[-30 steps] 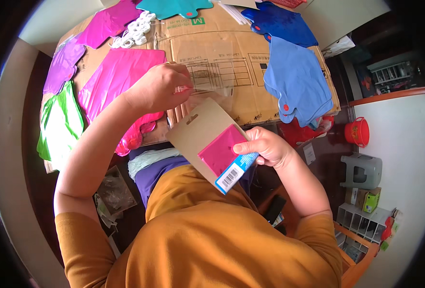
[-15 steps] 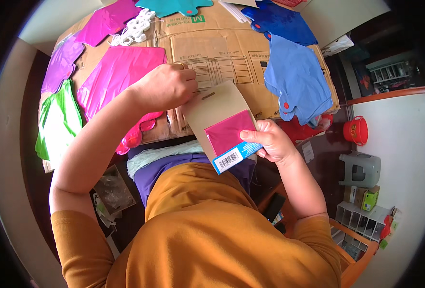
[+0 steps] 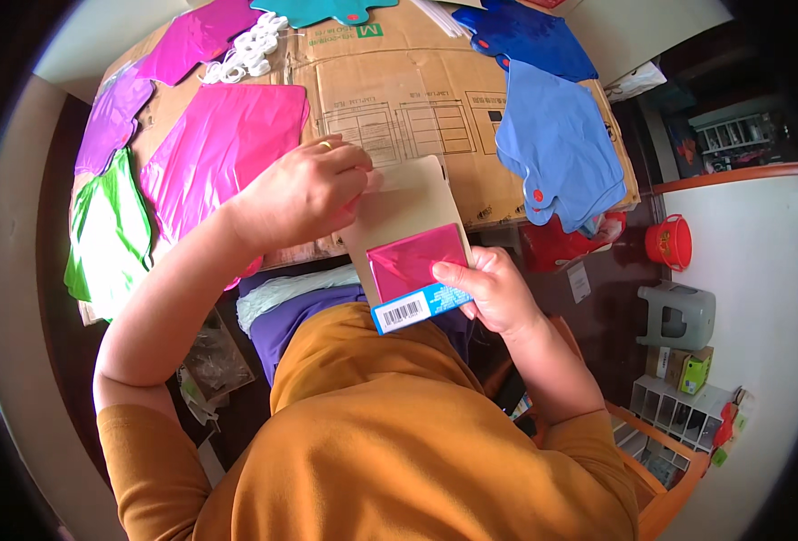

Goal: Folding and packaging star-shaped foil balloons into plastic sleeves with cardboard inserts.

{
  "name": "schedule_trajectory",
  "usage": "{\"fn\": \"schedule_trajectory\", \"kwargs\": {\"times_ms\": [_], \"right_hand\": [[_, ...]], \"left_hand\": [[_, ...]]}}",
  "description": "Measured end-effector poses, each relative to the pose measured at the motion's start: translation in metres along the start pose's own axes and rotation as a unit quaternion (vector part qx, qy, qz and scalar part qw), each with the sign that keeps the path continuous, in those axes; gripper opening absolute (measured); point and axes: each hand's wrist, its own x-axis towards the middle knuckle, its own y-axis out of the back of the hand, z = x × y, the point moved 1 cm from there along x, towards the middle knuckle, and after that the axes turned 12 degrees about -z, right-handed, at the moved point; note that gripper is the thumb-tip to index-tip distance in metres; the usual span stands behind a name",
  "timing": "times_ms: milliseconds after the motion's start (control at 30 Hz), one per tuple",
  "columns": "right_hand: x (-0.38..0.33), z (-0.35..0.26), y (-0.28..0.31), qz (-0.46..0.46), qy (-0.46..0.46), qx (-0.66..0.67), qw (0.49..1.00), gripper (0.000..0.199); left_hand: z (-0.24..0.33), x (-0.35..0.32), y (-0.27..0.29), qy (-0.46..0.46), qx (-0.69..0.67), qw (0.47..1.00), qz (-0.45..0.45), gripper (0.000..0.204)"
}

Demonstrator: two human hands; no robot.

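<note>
My right hand (image 3: pixel 496 281) grips a beige backing card (image 3: pixel 408 191) by its lower right edge, thumb across the front. On the card lies a folded, shiny pink sheet (image 3: pixel 417 260), above a blue printed strip with a barcode (image 3: pixel 404 312). My left hand (image 3: pixel 313 187) is closed at the card's upper left edge, its fingertips pinched together. What sits between those fingertips is too small to make out. Under and behind my left arm, a large flat pink foil piece (image 3: pixel 228 144) spreads over the cardboard (image 3: pixel 363 81).
Flat foil pieces ring the cardboard: green (image 3: pixel 115 239), purple (image 3: pixel 115 117), magenta (image 3: pixel 196 41), teal (image 3: pixel 327 9), dark blue (image 3: pixel 525 41) and a light blue stack (image 3: pixel 557 144). White cord (image 3: pixel 247 50) lies bundled there. Right: a red bucket (image 3: pixel 668 243) and grey stool (image 3: pixel 678 316).
The card has shifted slightly left and turned more upright in my right hand. My left hand has dropped a little, its fingers still pinched by the card's upper edge.
</note>
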Motion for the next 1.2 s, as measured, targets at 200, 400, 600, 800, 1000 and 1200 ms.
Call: {"fn": "schedule_trajectory", "kwargs": {"times_ms": [200,400,600,800,1000,1200], "right_hand": [[-0.001,0.012,-0.02,0.03,0.013,0.003,0.999,0.019],[0.007,0.011,-0.014,0.023,0.013,-0.107,0.994,0.019],[0.013,0.016,-0.015,0.025,0.048,0.005,0.999,0.017],[0.01,0.016,-0.009,0.031,0.087,0.058,0.994,0.025],[-0.005,0.016,-0.003,0.08,0.087,0.062,0.991,0.024],[0.005,0.025,0.002,0.084,0.069,0.041,0.993,0.018]], "left_hand": [[0.026,-0.002,-0.005,0.01,0.013,1.0,-0.013,0.027],[0.028,-0.02,-0.007,-0.003,-0.018,1.0,0.003,0.024],[0.035,-0.017,-0.009,-0.024,0.014,1.0,0.001,0.02],[0.027,0.0,-0.016,-0.02,-0.011,0.999,-0.042,0.013],[0.036,0.012,-0.024,-0.047,-0.017,0.995,-0.087,0.026],[0.043,0.007,-0.026,-0.004,-0.031,0.999,-0.042,0.017]]}}
